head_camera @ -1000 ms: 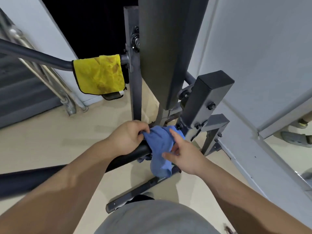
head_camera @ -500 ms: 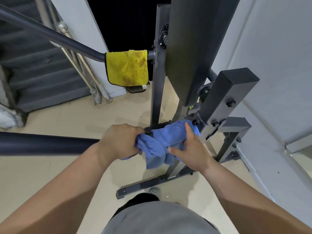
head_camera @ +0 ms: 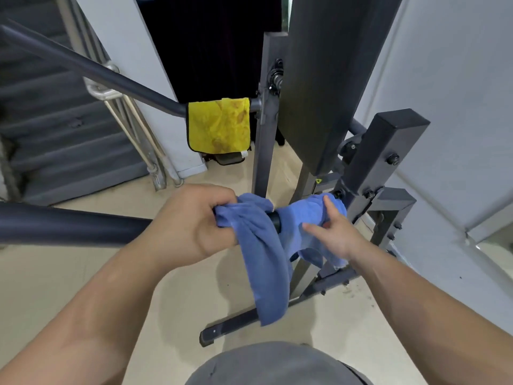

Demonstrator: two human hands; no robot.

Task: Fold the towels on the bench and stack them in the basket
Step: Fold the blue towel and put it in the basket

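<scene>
A blue towel (head_camera: pixel 266 262) hangs over the lower dark bar (head_camera: pixel 69 227) of the weight bench, one long end drooping toward the floor. My left hand (head_camera: pixel 191 220) grips the towel's left end in a fist, right at the bar. My right hand (head_camera: pixel 336 234) rests on the towel's right part with straight fingers, near the bench frame. A stained yellow towel (head_camera: pixel 219 125) hangs over the upper bar (head_camera: pixel 111 79) further back. No basket is in view.
The upright bench pad (head_camera: pixel 330 87) and dark metal frame (head_camera: pixel 380 151) stand right behind my hands. A floor foot of the frame (head_camera: pixel 230 326) lies below. Grey stairs with a steel railing (head_camera: pixel 133 126) are at left, a white wall at right.
The blue towel has come looser from the bar: my left hand pulled its end leftward and a long end now hangs down. The camera has shifted, so the bench sits further right.
</scene>
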